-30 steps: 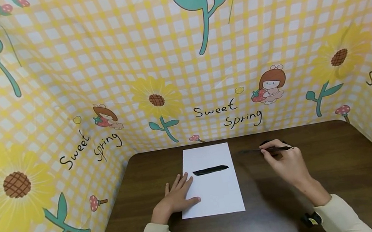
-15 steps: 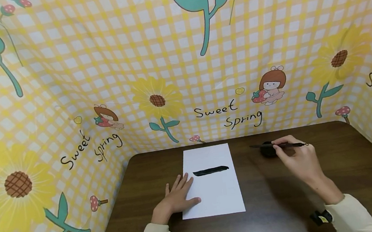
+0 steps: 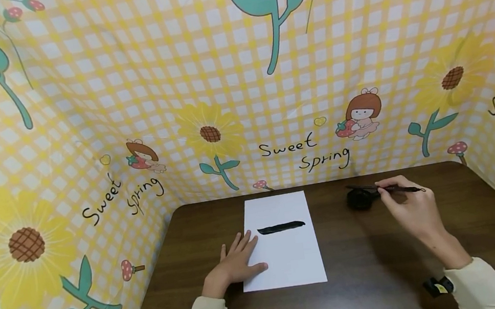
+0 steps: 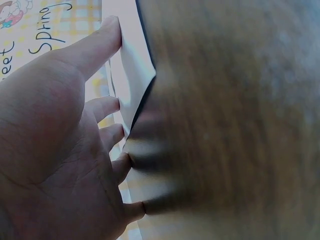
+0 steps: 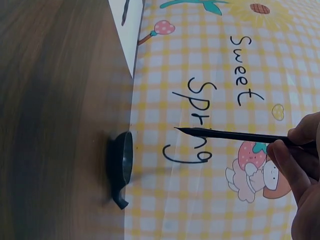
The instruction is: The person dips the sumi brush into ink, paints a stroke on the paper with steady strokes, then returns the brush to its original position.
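A white sheet of paper (image 3: 284, 263) lies on the table with one thick black stroke (image 3: 281, 227) across its upper half. My left hand (image 3: 238, 265) rests on the sheet's left edge, fingers spread and fairly straight; the left wrist view shows the thumb and fingertips along the paper (image 4: 131, 65). Between thumb and fingers, my right hand (image 3: 414, 209) pinches a dark writing brush (image 3: 400, 188), its tip pointing left. Below the brush sits a small black ink dish (image 3: 358, 199) with a short handle, seen side-on as a dish (image 5: 120, 165) in the right wrist view. Brush and dish are apart there.
The brown wooden table (image 3: 356, 285) has rounded back corners. Yellow checked cloth (image 3: 228, 74) with printed sunflowers and lettering hangs behind it and along both sides. A dark wrist device (image 3: 439, 286) hangs under the right cuff.
My right hand has moved right with the brush, from beside the paper to over the ink dish, which now shows more fully. The left hand stays on the paper.
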A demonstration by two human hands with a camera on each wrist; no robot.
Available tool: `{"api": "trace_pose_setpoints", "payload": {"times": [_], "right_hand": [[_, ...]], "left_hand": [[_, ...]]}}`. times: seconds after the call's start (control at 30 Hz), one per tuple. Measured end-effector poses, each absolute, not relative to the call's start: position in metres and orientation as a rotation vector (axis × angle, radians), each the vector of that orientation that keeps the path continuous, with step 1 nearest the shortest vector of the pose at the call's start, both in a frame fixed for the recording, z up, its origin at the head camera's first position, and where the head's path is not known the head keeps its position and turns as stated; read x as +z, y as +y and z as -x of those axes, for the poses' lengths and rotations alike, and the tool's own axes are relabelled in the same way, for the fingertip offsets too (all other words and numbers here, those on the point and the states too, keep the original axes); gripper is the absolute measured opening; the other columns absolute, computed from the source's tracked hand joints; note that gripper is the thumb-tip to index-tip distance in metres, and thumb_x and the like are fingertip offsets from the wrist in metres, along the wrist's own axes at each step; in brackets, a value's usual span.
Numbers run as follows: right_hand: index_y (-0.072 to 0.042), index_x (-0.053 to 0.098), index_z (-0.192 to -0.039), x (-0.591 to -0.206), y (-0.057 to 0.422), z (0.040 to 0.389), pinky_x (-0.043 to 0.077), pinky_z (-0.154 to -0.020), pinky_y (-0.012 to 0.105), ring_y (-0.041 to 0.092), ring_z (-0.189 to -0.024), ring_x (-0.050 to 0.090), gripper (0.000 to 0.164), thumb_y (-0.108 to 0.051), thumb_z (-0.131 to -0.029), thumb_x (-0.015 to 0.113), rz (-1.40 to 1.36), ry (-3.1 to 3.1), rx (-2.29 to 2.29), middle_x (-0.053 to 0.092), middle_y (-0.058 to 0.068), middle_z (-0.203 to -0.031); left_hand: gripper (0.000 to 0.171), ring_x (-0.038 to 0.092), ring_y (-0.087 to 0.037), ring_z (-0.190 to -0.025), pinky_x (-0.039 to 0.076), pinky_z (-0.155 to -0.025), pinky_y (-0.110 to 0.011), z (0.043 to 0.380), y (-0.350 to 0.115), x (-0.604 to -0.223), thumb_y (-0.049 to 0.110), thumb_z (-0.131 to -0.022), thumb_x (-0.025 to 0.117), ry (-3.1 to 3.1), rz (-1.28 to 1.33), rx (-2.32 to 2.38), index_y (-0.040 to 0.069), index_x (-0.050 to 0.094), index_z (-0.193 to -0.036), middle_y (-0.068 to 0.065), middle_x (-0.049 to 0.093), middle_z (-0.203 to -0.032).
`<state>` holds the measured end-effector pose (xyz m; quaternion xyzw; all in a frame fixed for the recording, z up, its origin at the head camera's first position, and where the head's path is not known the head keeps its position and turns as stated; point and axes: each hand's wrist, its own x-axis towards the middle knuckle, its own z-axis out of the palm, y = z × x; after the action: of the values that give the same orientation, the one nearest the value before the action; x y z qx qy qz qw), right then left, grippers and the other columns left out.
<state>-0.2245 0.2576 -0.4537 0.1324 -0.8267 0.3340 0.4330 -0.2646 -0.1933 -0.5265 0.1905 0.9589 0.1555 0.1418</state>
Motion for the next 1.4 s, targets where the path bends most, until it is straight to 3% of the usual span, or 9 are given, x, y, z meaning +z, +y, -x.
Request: {"api": "trace_pose_setpoints", "payload": {"times": [0.5, 0.77, 1.0, 1.33, 1.37, 1.4], "right_hand": [[-0.001, 0.076, -0.102, -0.457, 0.278, 0.225, 0.04, -0.085, -0.004, -0.034, -0.1, 0.049, 0.022, 0.013, -0.085, 0.077, -0.318, -2.033, 0.796, 0.08, 0.013, -0.096], [0.0, 0.077, -0.102, -0.459, 0.282, 0.227, 0.039, -0.087, -0.004, -0.03, -0.1, 0.052, 0.023, 0.016, -0.085, 0.075, -0.324, -2.021, 0.827, 0.08, 0.015, -0.096], [-0.001, 0.078, -0.104, -0.462, 0.286, 0.229, 0.037, -0.09, -0.005, -0.029, -0.104, 0.051, 0.025, 0.016, -0.086, 0.075, -0.334, -2.052, 0.816, 0.08, 0.014, -0.102], [-0.001, 0.078, -0.106, -0.47, 0.294, 0.233, 0.039, -0.093, -0.003, -0.019, -0.111, 0.056, 0.039, 0.027, -0.078, 0.076, -0.526, -2.032, 0.775, 0.08, 0.015, -0.11], [-0.001, 0.078, -0.106, -0.471, 0.295, 0.233, 0.039, -0.094, -0.003, -0.017, -0.111, 0.057, 0.039, 0.025, -0.078, 0.076, -0.547, -2.027, 0.768, 0.079, 0.016, -0.11], [-0.002, 0.078, -0.107, -0.472, 0.296, 0.234, 0.039, -0.094, -0.003, -0.014, -0.111, 0.059, 0.029, 0.018, -0.086, 0.076, -0.565, -2.025, 0.758, 0.079, 0.016, -0.111]], "left_hand": [[0.092, 0.011, -0.04, -0.167, 0.003, -0.125, -0.08, 0.266, -0.194, -0.528, 0.063, -0.098, 0.066, 2.763, -0.55, 0.467, 0.017, 0.03, -0.17, -0.009, 0.018, -0.18], [0.098, 0.006, -0.041, -0.167, -0.002, -0.12, -0.084, 0.268, -0.2, -0.536, 0.076, -0.096, 0.058, 2.754, -0.613, 0.573, 0.021, 0.027, -0.171, -0.009, 0.014, -0.181], [0.093, 0.01, -0.04, -0.167, 0.002, -0.124, -0.08, 0.265, -0.194, -0.528, 0.063, -0.098, 0.066, 2.756, -0.56, 0.497, 0.017, 0.03, -0.17, -0.009, 0.017, -0.18], [0.092, 0.01, -0.039, -0.167, 0.003, -0.124, -0.08, 0.266, -0.194, -0.53, 0.063, -0.099, 0.065, 2.766, -0.552, 0.472, 0.018, 0.029, -0.17, -0.008, 0.017, -0.18], [0.092, 0.01, -0.039, -0.167, 0.003, -0.124, -0.08, 0.266, -0.195, -0.53, 0.063, -0.099, 0.065, 2.765, -0.552, 0.475, 0.018, 0.029, -0.17, -0.008, 0.017, -0.18], [0.092, 0.01, -0.039, -0.167, 0.003, -0.124, -0.08, 0.266, -0.195, -0.53, 0.063, -0.099, 0.065, 2.762, -0.55, 0.477, 0.018, 0.029, -0.171, -0.008, 0.016, -0.18]]}}
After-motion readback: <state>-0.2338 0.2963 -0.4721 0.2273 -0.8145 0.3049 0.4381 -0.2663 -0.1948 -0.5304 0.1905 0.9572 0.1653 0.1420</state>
